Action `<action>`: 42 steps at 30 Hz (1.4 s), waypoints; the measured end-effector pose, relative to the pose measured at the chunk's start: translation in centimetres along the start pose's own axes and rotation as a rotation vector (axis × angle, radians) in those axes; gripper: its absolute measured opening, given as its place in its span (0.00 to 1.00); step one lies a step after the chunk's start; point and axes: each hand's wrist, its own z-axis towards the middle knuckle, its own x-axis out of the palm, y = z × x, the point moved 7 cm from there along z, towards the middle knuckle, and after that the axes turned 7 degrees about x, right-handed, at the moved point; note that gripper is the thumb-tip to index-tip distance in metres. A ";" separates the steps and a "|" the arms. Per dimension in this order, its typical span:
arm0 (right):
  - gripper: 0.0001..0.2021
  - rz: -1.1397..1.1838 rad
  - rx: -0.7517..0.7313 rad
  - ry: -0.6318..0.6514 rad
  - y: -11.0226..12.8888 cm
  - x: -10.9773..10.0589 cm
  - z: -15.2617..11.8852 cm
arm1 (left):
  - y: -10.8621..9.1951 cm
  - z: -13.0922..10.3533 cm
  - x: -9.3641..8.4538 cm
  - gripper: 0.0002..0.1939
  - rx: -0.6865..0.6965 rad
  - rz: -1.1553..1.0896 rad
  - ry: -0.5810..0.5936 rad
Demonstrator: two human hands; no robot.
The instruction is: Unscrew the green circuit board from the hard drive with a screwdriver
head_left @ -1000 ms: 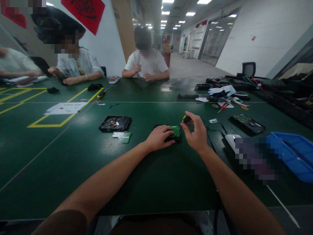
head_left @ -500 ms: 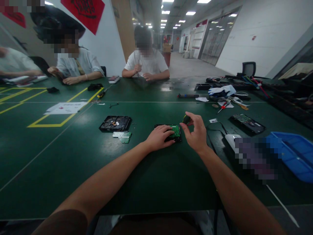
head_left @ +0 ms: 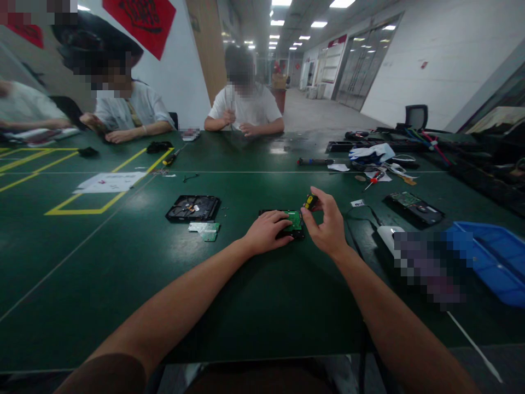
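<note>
In the head view a hard drive (head_left: 296, 220) lies on the green table with its green circuit board upward. My left hand (head_left: 268, 231) grips it, fingers across the board and thumb along the near edge. Just to the right, my right hand (head_left: 327, 221) pinches the black-and-yellow handle of a screwdriver (head_left: 311, 201) between thumb and fingers at the drive's right end. The shaft and tip cannot be made out. A second hard drive (head_left: 192, 208) sits to the left, with a detached circuit board (head_left: 205, 230) just in front of it.
On the right are another hard drive (head_left: 414, 209), a blue tray (head_left: 492, 260) and a white device (head_left: 389, 236) with a cable. Farther back lie a red screwdriver (head_left: 375, 178) and a dark cylindrical tool (head_left: 315, 161). Co-workers sit across the table, including one person (head_left: 250, 106) opposite.
The screwdriver handle has turned in my right fingers, so more of its yellow shows. My left hand stays in place on the hard drive.
</note>
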 end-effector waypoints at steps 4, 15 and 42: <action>0.28 -0.039 -0.010 -0.022 0.0 -0.3 0.1 | 0.1 0.0 0.1 0.22 0.016 0.016 -0.001; 0.28 0.035 0.020 0.054 -0.1 0.2 0.0 | -0.1 0.1 -0.1 0.22 0.008 0.012 0.007; 0.27 -0.052 -0.023 -0.028 0.2 -0.3 0.2 | 0.0 0.0 -0.1 0.22 0.021 0.021 0.006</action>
